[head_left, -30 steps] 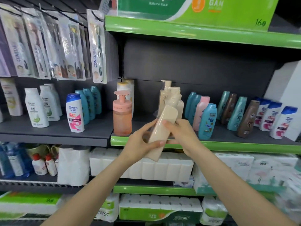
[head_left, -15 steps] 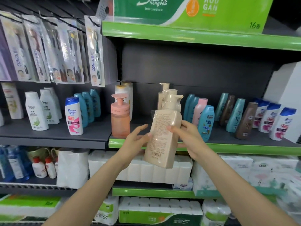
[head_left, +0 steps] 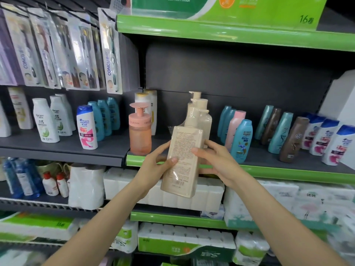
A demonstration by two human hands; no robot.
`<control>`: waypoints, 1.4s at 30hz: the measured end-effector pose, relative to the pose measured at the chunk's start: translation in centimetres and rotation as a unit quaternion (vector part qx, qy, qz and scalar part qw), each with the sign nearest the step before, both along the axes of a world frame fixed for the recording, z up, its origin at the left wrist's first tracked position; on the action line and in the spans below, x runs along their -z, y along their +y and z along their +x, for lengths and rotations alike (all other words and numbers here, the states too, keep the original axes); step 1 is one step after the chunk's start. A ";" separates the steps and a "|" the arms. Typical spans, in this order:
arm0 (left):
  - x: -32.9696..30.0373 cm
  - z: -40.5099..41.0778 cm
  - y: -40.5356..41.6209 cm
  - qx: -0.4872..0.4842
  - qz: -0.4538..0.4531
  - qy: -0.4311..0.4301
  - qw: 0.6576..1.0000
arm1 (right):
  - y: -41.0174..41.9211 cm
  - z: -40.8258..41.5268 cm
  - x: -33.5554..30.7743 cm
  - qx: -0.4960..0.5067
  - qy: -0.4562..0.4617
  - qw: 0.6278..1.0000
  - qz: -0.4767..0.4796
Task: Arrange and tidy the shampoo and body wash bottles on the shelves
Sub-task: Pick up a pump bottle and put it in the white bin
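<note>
Beige pump bottle, shrink-wrapped, printed back label toward you, hangs tilted in front of the green shelf edge. Your left hand grips its left side, thumb across the label; your right hand holds the right side. Behind it stand what look like matching beige bottles, left of it a peach pump bottle.

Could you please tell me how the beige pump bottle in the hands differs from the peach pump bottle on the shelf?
The beige pump bottle is held off the shelf by the left hand and right hand, tilted; the peach pump bottle stands upright at the green shelf edge. The beige one is opaque, flat-sided and plastic-wrapped; the peach one is translucent and round. Both have pump tops.
</note>
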State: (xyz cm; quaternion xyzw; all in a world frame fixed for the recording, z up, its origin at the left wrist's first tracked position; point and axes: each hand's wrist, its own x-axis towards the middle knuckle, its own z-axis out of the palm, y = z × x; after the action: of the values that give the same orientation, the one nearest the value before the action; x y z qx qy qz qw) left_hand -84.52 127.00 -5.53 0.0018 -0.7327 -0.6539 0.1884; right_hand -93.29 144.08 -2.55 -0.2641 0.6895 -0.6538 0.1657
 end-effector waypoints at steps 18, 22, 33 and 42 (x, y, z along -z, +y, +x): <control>8.1 14.4 -6.5 -0.241 0.034 -0.089 0.966 | -12.3 7.5 8.0 -0.198 -0.021 0.978 0.056; 10.1 19.0 -10.3 -0.294 0.039 -0.110 0.949 | -17.4 11.2 10.0 -0.241 -0.028 0.968 0.069; 15.2 33.2 -24.9 -0.329 0.049 -0.155 0.930 | -33.4 23.5 16.2 -0.333 0.017 0.935 0.117; 20.0 41.2 -34.3 -0.394 0.066 -0.182 0.898 | -44.9 30.3 21.0 -0.391 0.004 0.904 0.173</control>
State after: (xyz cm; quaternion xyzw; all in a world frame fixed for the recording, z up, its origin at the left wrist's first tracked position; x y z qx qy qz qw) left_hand -43.28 92.70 -25.58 0.4220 -0.6486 -0.5612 0.2937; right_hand -62.95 99.15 -23.57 -0.4822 0.6340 -0.4056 0.4483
